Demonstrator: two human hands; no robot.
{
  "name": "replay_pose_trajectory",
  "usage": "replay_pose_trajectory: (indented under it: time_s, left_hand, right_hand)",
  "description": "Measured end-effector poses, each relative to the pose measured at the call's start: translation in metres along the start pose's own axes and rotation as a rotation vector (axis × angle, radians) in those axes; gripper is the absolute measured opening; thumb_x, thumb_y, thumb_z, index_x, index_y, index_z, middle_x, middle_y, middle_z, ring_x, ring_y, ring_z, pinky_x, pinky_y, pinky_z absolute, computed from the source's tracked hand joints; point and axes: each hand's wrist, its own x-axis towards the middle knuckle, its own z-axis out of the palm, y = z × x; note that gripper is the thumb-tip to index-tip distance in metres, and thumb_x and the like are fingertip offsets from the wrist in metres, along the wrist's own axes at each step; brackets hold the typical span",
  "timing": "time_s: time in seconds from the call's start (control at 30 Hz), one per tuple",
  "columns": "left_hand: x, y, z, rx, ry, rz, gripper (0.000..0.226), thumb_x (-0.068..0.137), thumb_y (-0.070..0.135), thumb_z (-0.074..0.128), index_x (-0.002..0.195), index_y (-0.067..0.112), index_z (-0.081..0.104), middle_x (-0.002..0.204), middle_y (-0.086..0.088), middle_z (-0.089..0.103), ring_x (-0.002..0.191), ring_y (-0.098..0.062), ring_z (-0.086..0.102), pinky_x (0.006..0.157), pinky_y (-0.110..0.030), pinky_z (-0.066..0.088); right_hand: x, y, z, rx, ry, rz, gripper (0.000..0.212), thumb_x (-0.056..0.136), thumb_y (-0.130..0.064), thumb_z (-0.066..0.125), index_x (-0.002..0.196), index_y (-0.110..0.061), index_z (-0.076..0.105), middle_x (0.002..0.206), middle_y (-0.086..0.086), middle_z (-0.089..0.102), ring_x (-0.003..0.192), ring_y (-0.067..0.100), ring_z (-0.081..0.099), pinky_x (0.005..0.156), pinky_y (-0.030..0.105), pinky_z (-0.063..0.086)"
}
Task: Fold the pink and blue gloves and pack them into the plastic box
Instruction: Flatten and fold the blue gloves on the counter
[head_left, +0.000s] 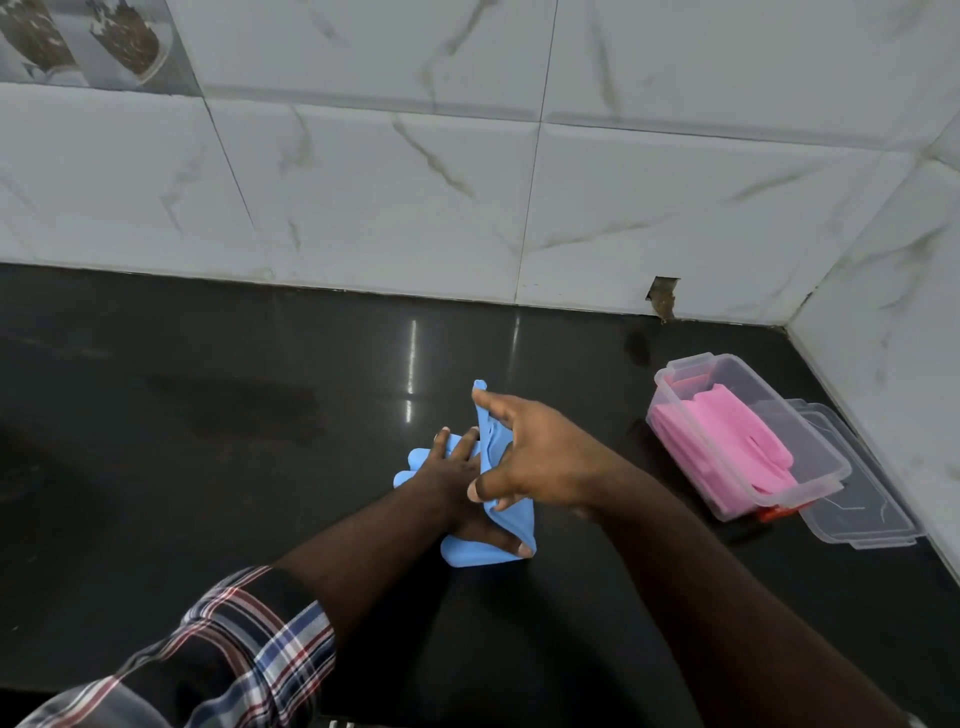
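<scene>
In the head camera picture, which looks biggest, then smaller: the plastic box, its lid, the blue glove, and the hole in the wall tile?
1. plastic box
2. blue glove, though hands cover part of it, so it may really rival the box
3. lid, mostly hidden behind the box, so its place is unsure
4. hole in the wall tile, clearly smallest

Left hand (457, 483) lies flat, fingers (441, 441) straight; right hand (540, 457) pinching.

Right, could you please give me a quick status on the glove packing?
Left hand flat, pressing blue glove to counter. Right hand pinching its raised flap, mid-fold. Pink gloves already in plastic box, lid off. Nothing in the way.
</scene>
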Motion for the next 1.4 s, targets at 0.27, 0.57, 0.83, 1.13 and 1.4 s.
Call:
replay_pose_trajectory:
  time_s: [0.27, 0.57, 0.83, 1.13, 1.4]
  left_hand:
    - [0.022, -0.01, 0.002, 0.015, 0.013, 0.065, 0.084, 0.092, 0.063, 0.051, 0.159, 0.031, 0.013, 0.169, -0.001, 0.0, 0.154, -0.032, -0.014, 0.118, -0.066, -0.006]
    - [-0.013, -0.002, -0.062, -0.988, 0.431, -0.033, 0.04, 0.086, 0.052, 0.067, 0.089, 0.013, 0.07, 0.08, -0.001, 0.073, 0.069, -0.014, 0.069, 0.07, -0.033, 0.057]
    - [-0.023, 0.023, -0.07, -1.054, 0.252, 0.003, 0.015, 0.089, 0.023, 0.065, 0.085, 0.008, 0.066, 0.086, -0.013, 0.077, 0.083, -0.029, 0.076, 0.08, -0.043, 0.063]
    - [-0.022, -0.014, -0.045, -1.061, 0.423, -0.15, 0.014, 0.089, 0.01, 0.062, 0.09, -0.002, 0.069, 0.075, -0.013, 0.071, 0.064, -0.016, 0.067, 0.063, -0.029, 0.056]
    - [-0.029, -0.064, 0.016, -1.145, 0.465, -0.326, 0.025, 0.091, 0.013, 0.064, 0.087, -0.011, 0.06, 0.092, -0.025, 0.071, 0.072, -0.019, 0.065, 0.065, -0.029, 0.049]
  right_hand:
    - [0.0, 0.011, -0.016, 0.046, 0.07, 0.031, 0.104, 0.07, 0.001, 0.081, 0.155, -0.023, 0.025, 0.134, 0.004, 0.05, 0.065, 0.015, 0.073, 0.059, 0.024, 0.058]
    - [-0.005, 0.022, -0.033, 0.068, 0.109, 0.079, 0.102, 0.07, 0.002, 0.082, 0.154, -0.02, 0.028, 0.134, 0.006, 0.056, 0.068, 0.017, 0.074, 0.065, 0.033, 0.062]
    - [-0.006, 0.013, -0.032, -0.096, 0.064, 0.023, 0.068, 0.071, 0.002, 0.075, 0.133, -0.016, 0.052, 0.101, 0.007, 0.07, 0.074, 0.018, 0.075, 0.065, 0.034, 0.063]
    - [-0.009, 0.03, -0.031, 0.005, 0.135, -0.114, 0.076, 0.083, -0.034, 0.076, 0.148, -0.038, 0.037, 0.135, -0.016, 0.055, 0.075, 0.005, 0.072, 0.06, 0.023, 0.055]
    - [0.013, 0.111, 0.038, -0.366, 0.322, -0.039, 0.055, 0.101, -0.041, 0.045, 0.152, -0.023, 0.035, 0.161, -0.003, 0.027, 0.148, 0.012, 0.024, 0.118, 0.025, 0.019]
